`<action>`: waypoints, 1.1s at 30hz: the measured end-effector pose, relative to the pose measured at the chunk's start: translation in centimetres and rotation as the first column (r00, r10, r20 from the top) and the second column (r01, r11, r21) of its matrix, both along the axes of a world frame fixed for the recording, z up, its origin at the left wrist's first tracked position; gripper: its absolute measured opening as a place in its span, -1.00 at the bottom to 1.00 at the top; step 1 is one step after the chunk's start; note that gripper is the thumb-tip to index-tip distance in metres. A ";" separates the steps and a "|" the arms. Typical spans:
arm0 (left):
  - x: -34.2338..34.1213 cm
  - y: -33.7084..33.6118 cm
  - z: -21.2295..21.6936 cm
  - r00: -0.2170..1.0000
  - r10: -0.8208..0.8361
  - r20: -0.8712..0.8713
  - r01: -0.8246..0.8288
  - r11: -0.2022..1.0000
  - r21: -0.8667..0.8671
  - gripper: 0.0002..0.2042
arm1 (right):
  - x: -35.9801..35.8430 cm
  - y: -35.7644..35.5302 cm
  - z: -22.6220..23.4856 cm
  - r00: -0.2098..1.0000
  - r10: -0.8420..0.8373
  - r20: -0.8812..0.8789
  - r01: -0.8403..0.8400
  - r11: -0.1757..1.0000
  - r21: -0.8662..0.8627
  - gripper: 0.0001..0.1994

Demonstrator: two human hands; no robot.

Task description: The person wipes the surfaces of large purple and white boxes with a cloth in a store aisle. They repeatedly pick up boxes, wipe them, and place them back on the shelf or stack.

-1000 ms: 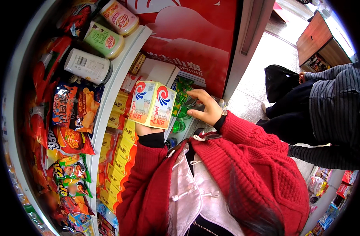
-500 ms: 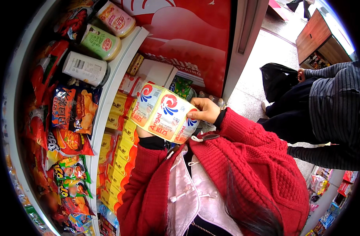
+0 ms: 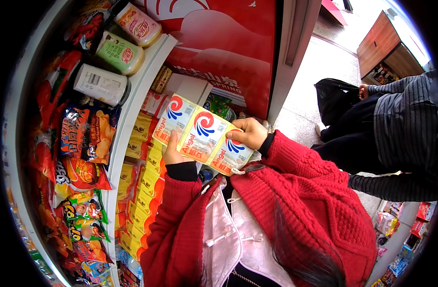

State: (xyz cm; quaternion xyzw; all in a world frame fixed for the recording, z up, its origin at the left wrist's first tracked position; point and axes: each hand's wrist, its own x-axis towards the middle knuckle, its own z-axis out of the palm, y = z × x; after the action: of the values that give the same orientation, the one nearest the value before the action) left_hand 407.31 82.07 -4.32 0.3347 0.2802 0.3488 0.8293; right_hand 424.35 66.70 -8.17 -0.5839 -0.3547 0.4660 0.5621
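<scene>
A strip of three joined sachets, white and yellow with red and blue swirls, is held up in front of my chest. My left hand grips its lower left part, thumb on the printed face, the other fingers hidden behind. At the strip's right end, my right hand pinches the last sachet between thumb and bent fingers. The strip lies nearly flat, tilted down to the right. Just beyond my left hand, yellow packets stand in a row on a lower shelf.
At the left, a white-edged shelf carries jars and bagged snacks. A red panel rises ahead. To the right, a person in a striped top holds a black plastic bag near a wooden cabinet.
The strip has been spread flatter, showing more of the right sachet. My left hand has come from behind the strip, and its thumb now rests on the front.
</scene>
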 end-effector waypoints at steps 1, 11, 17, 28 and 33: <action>0.2 0.0 0.1 0.999 -0.011 0.034 0.013 0.998 -0.054 -0.58 | 0.1 -0.1 0.2 1.000 -0.002 0.008 0.002 1.000 0.022 -0.76; -2.8 8.9 -0.4 0.956 0.288 0.050 -0.281 0.953 -0.108 -0.62 | 1.9 -6.1 -3.9 0.900 -0.433 -0.045 0.434 0.901 0.001 -0.84; -1.7 7.7 -2.9 0.957 0.245 -0.153 -0.266 0.954 -0.137 -0.60 | 10.8 -17.0 -9.8 0.179 -0.756 -0.629 0.983 0.111 0.147 -0.84; 0.0 6.7 -3.5 0.995 0.065 -0.080 -0.078 0.980 -0.184 -0.66 | 13.1 -24.5 -11.1 -0.146 -0.676 -0.723 0.986 -0.162 -0.048 -0.70; -1.1 6.9 -4.1 0.996 0.033 -0.085 -0.043 0.991 -0.127 -0.66 | 12.4 -22.9 -7.3 -0.306 -0.622 -0.721 0.946 -0.282 -0.157 -0.76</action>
State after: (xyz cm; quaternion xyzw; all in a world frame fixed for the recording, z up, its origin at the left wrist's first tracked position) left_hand 406.18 89.01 -8.47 0.2891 0.3425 0.3316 0.8302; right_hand 436.79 43.76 -15.48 -0.2791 0.2921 -0.1050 0.9087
